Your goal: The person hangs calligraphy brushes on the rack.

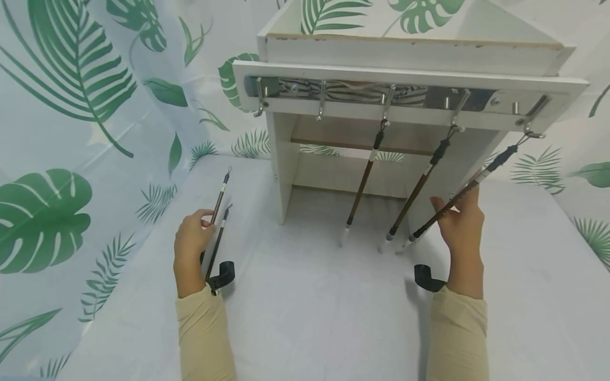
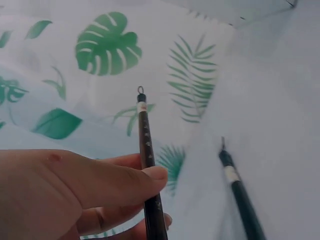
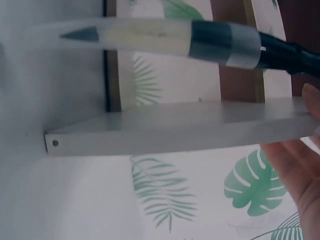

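Note:
My left hand [image 1: 190,238] pinches a dark writing brush [image 2: 146,132] between thumb and fingers, its hanging loop pointing up and away. A second brush [image 2: 245,207] lies on the white surface just right of that hand. My right hand [image 1: 461,227] grips the right side panel [image 3: 175,136] of a white wooden rack, thumb on the inner face and fingers around the outside. Three brushes hang by loops from the rack's hooks: one near the middle [image 1: 366,177], another [image 1: 418,188] right of it, and the rightmost [image 1: 491,168] passing in front of my right hand.
Along the rack's front board [image 1: 410,71] runs a shiny metal strip with several hooks; the two left hooks [image 1: 321,100] carry nothing. The rack stands on a white cloth surface [image 1: 305,312]. Leaf-patterned cloth [image 1: 52,222] covers the walls behind and left.

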